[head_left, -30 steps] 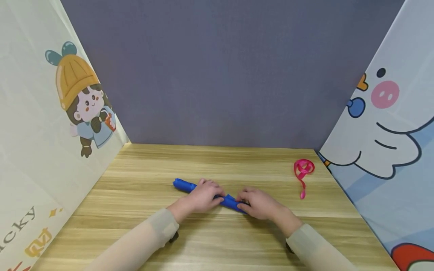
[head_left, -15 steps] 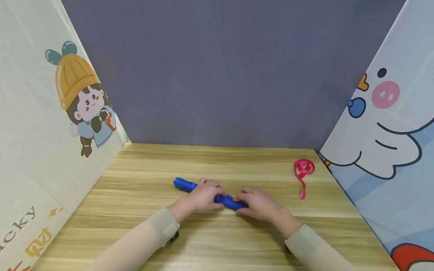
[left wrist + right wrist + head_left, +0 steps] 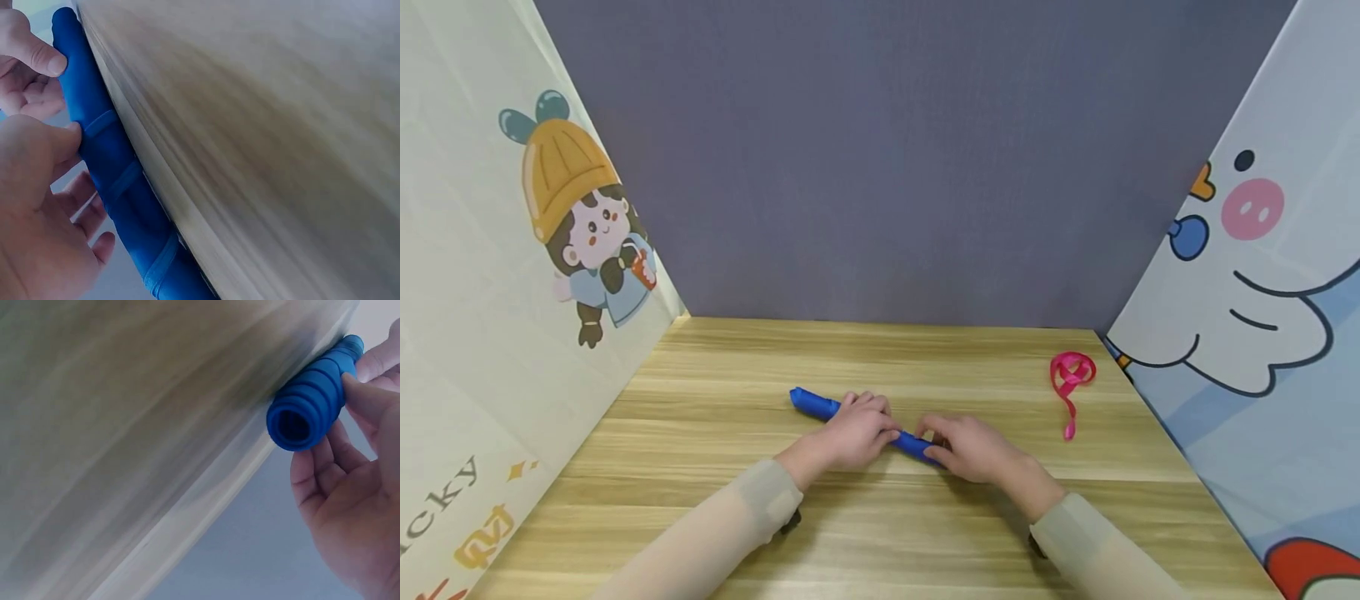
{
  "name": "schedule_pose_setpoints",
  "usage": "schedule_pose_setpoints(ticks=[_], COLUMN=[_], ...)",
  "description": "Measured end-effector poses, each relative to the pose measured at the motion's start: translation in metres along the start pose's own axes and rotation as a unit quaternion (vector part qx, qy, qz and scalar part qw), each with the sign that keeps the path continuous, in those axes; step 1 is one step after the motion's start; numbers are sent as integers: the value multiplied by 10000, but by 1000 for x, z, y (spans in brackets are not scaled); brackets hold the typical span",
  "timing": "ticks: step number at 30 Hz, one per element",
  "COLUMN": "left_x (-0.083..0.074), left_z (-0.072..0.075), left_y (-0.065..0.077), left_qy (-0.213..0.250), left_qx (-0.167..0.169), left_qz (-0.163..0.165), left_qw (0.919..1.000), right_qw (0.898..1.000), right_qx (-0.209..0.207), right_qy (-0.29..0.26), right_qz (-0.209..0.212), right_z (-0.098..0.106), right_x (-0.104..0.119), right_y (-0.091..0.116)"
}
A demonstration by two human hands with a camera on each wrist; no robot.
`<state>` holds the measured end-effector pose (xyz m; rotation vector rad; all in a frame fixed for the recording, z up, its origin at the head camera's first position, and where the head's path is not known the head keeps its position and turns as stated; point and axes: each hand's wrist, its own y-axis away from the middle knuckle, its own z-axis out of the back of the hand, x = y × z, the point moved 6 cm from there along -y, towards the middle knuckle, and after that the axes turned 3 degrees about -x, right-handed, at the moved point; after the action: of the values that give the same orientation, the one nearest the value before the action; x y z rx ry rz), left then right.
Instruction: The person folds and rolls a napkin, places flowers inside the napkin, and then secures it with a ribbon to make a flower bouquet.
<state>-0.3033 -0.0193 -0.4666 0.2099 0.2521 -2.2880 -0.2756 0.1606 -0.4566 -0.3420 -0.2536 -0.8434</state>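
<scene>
A long, slim roll of blue cloth [image 3: 815, 404] lies slantwise on the table, its far-left end free of the hands. Around its middle my left hand [image 3: 859, 431] holds on, the thumb pressing the near side in the left wrist view. Closer to the right end, my right hand [image 3: 973, 450] pinches the roll between thumb and fingers. The right wrist view shows that end of the blue roll [image 3: 315, 403] as a hollow, layered spiral. Diagonal wrapped edges run along the cloth [image 3: 131, 181] in the left wrist view.
A pink-red ribbon [image 3: 1070, 379] lies loosely coiled at the back right of the wooden table [image 3: 880, 533]. A grey panel [image 3: 880, 167] stands behind, and printed cloth walls [image 3: 1247, 317] flank both sides.
The blue roll has shifted slightly away and to the right, with its surface now smoother. Loose cloth bunched between the hands is tucked down. My fingers have regripped; the ribbon has not moved.
</scene>
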Motion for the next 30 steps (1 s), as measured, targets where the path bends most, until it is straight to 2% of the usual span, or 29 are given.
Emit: schedule_pose_setpoints(ticks=[4,8,11,15,22,27,30], left_x=[0,-3,-6,-10,-11,-10,-9], left_z=[-1,0,2,3,-3,-5,-6], left_y=[-3,-5,-5,-5,-3,-3,-4], left_qy=[-26,-56,-66,127,532,796,960], left_qx=[-68,-311,-436,-437,-174,88,121], left_qz=[170,191,81,15,150,252,298], left_qw=[9998,9993,9990,9990,9983,9965,9949], right_qw=[10000,9998,9993,9962,9860,9779,9738], right_qx=[7,130,189,294,706,961,1069], right_qy=[71,49,-165,-633,-1244,-1612,-1770], right_qz=[2,-158,-280,-515,-860,-926,-949], right_z=[-1,-3,-4,-6,-11,-13,-15], right_x=[-1,-4,-7,-11,-16,-15,-14], right_y=[0,-2,-3,-2,5,8,9])
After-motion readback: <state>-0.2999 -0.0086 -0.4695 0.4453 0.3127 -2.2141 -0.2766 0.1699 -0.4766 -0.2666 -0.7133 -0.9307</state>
